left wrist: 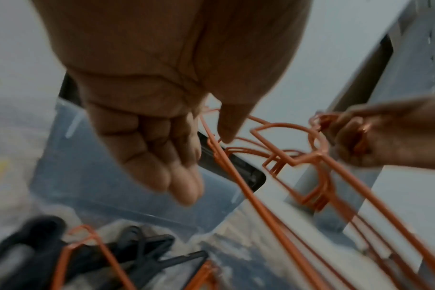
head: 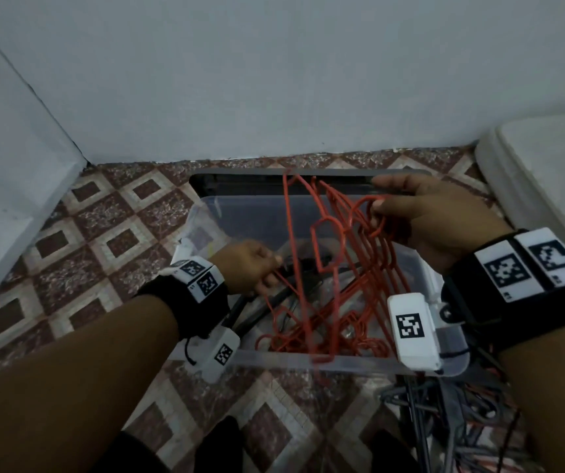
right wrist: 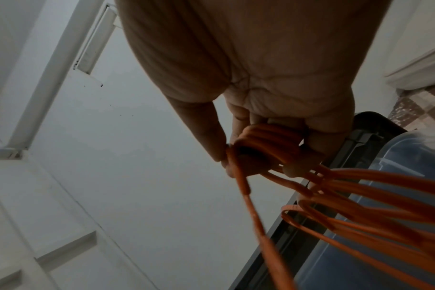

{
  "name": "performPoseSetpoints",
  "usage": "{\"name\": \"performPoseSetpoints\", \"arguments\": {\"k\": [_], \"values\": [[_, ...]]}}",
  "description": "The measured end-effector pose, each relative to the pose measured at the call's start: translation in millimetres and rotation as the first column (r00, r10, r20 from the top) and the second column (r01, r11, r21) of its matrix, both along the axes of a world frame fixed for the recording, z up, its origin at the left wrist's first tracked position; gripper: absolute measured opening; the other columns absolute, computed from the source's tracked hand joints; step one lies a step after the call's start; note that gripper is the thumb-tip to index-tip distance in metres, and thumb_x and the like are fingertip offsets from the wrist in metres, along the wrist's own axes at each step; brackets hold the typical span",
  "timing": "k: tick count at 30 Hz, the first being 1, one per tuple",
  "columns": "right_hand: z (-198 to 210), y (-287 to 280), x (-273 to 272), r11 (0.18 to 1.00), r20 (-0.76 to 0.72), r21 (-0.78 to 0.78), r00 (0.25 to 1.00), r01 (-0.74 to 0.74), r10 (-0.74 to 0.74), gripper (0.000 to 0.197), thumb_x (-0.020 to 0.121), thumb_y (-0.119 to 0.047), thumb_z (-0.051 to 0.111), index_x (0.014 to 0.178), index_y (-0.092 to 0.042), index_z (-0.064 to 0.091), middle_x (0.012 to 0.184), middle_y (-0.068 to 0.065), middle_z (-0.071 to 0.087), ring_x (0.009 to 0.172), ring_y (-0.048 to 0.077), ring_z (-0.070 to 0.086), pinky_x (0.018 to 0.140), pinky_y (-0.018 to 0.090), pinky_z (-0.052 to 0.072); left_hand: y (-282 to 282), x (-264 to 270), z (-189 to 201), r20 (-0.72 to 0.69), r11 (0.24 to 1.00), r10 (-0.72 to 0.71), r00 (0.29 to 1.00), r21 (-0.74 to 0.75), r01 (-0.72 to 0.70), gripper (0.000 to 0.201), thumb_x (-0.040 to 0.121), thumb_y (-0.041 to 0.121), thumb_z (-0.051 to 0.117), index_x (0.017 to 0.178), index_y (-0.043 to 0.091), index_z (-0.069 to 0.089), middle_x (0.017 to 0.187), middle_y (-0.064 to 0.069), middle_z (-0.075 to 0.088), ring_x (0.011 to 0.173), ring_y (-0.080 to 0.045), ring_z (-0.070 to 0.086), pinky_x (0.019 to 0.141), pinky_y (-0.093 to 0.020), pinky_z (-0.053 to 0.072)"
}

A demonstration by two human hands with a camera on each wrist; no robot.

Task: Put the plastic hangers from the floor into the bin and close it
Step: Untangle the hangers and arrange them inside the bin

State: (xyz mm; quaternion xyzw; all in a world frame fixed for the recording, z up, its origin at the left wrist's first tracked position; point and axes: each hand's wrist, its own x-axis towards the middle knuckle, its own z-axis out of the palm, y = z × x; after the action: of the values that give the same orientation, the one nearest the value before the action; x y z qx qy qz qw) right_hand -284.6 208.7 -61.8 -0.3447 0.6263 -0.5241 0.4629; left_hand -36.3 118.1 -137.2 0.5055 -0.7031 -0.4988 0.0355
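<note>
A bundle of red plastic hangers (head: pixel 332 244) hangs slanted over the clear plastic bin (head: pixel 308 361), its lower ends inside. My right hand (head: pixel 381 196) grips the bunched hooks above the bin's far right side. In the right wrist view the fingers (right wrist: pixel 261 149) curl round those hooks (right wrist: pixel 268 137). My left hand (head: pixel 270 268) holds the lower left end of the bundle over the bin's middle. The left wrist view shows my thumb and fingers (left wrist: pixel 201 157) on either side of a hanger arm (left wrist: pixel 236 176). Red and black hangers (head: pixel 257 312) lie in the bin.
The bin's lid (head: pixel 240 180), grey-rimmed and dark, lies behind the bin against the wall. A tangle of grey and red hangers (head: pixel 444 414) lies on the patterned tile floor at the bin's near right corner. A white object (head: pixel 547 165) stands at far right.
</note>
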Motion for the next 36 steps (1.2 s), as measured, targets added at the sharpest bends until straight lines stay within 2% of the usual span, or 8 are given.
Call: {"name": "performPoseSetpoints", "arguments": {"k": [4,8,13,18,24,28,32,36], "values": [[-5,0,-2,0.997,-0.126,0.059,0.991,-0.048,0.055,0.027,0.072,-0.014,0.073,0.098,-0.023,0.069,0.077,0.014,0.073,0.068,0.026,0.069,0.07,0.04,0.057,-22,6,-30,0.4,0.97,-0.216,0.891,-0.012,0.241,0.028,0.095,0.037,0.057,0.073,0.019,0.059,0.087,-0.005,0.073,0.071,-0.018,0.067,0.064,-0.026,0.053],[-11,-2,-10,0.994,-0.221,0.099,0.973,-0.047,0.068,0.028,0.062,-0.024,0.073,0.09,-0.025,0.072,0.078,0.013,0.074,0.069,0.027,0.071,0.075,0.048,0.06,-46,-13,-73,0.62,0.904,-0.281,0.733,-0.086,0.419,0.015,0.091,0.034,0.06,0.096,0.021,0.064,0.109,-0.006,0.07,0.099,-0.022,0.066,0.08,-0.028,0.049],[-16,-4,-19,0.996,-0.22,0.083,0.975,-0.02,0.038,0.026,0.064,-0.025,0.07,0.09,-0.021,0.071,0.072,0.013,0.073,0.063,0.024,0.07,0.077,0.053,0.059,-61,-41,-132,0.736,0.758,-0.406,0.541,-0.058,0.649,0.028,0.09,0.032,0.062,0.113,0.017,0.068,0.113,-0.003,0.066,0.107,-0.023,0.062,0.084,-0.025,0.044],[-18,-9,-21,0.997,-0.247,0.071,0.969,-0.014,0.031,0.025,0.066,-0.022,0.066,0.09,-0.022,0.071,0.074,0.011,0.074,0.067,0.025,0.072,0.077,0.055,0.059,-59,-66,-191,0.766,0.598,-0.553,0.327,0.091,0.797,0.023,0.093,0.027,0.06,0.11,0.012,0.066,0.111,-0.009,0.065,0.096,-0.029,0.062,0.086,-0.042,0.053],[-18,-9,-22,0.998,-0.304,0.068,0.952,-0.011,0.031,0.025,0.066,-0.023,0.064,0.09,-0.024,0.071,0.075,0.008,0.074,0.069,0.023,0.073,0.076,0.051,0.059,-50,-57,-241,0.785,0.643,-0.522,0.334,0.105,0.759,0.057,0.094,0.023,0.057,0.147,0.018,0.036,0.14,-0.009,0.05,0.107,-0.03,0.059,0.092,-0.045,0.052],[-17,-9,-21,0.998,-0.308,0.067,0.951,0.009,0.012,0.024,0.066,-0.023,0.062,0.089,-0.024,0.072,0.074,0.008,0.074,0.066,0.021,0.072,0.076,0.051,0.059,-53,-54,-228,0.758,0.649,-0.473,0.449,-0.044,0.759,0.05,0.092,0.021,0.058,0.139,0.015,0.044,0.131,-0.014,0.058,0.109,-0.034,0.061,0.091,-0.042,0.052],[-16,-10,-22,0.998,-0.317,0.037,0.948,0.054,-0.04,0.024,0.066,-0.022,0.061,0.087,-0.024,0.072,0.072,0.008,0.074,0.063,0.021,0.07,0.073,0.051,0.06,-57,-51,-171,0.705,0.622,-0.35,0.617,-0.317,0.716,0.038,0.092,0.035,0.045,0.129,0.026,0.047,0.102,-0.011,0.068,0.085,-0.033,0.067,0.076,-0.038,0.054],[-13,-8,-21,0.999,-0.316,0.026,0.948,0.044,-0.034,0.022,0.065,-0.023,0.061,0.083,-0.03,0.073,0.071,0.01,0.073,0.063,0.023,0.07,0.076,0.055,0.059,-57,-32,-101,0.778,0.584,-0.217,0.59,-0.381,0.717,0.016,0.087,0.034,0.053,0.096,0.021,0.057,0.086,-0.007,0.066,0.079,-0.032,0.067,0.06,-0.033,0.05]]}}
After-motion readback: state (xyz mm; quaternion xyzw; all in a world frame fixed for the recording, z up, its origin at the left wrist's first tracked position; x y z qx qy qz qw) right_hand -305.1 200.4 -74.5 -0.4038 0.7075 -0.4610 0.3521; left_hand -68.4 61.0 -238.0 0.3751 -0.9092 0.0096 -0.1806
